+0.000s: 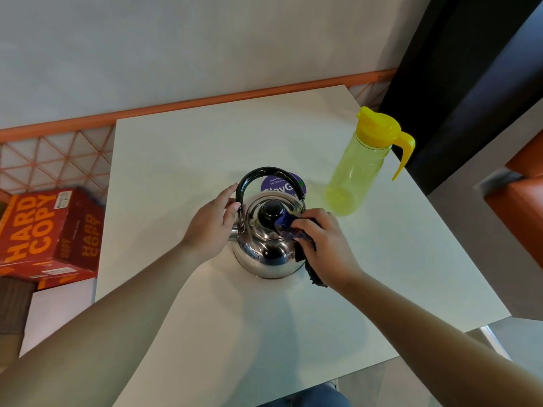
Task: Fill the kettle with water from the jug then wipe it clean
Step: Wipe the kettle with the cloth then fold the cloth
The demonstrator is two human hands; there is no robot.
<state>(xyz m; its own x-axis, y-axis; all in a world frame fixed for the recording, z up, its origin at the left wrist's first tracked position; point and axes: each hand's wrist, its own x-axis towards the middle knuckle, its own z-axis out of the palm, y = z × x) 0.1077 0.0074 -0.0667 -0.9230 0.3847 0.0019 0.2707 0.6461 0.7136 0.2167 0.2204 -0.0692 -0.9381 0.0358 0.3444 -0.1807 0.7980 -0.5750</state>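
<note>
A shiny steel kettle (264, 248) with a black arched handle and black lid knob stands in the middle of the white table (182, 160). My left hand (210, 227) holds the kettle's left side at the foot of the handle, thumb and fingers around it. My right hand (323, 245) grips a dark blue cloth (286, 223) and presses it against the kettle's right shoulder beside the lid. A yellow-green see-through jug (361, 171) with a yellow lid and handle stands upright at the right rear, apart from the kettle.
A round purple sticker (279, 183) lies on the table behind the kettle. A red cardboard box (47, 233) sits on the floor to the left. An orange-trimmed wall runs behind the table; a dark panel rises at the right.
</note>
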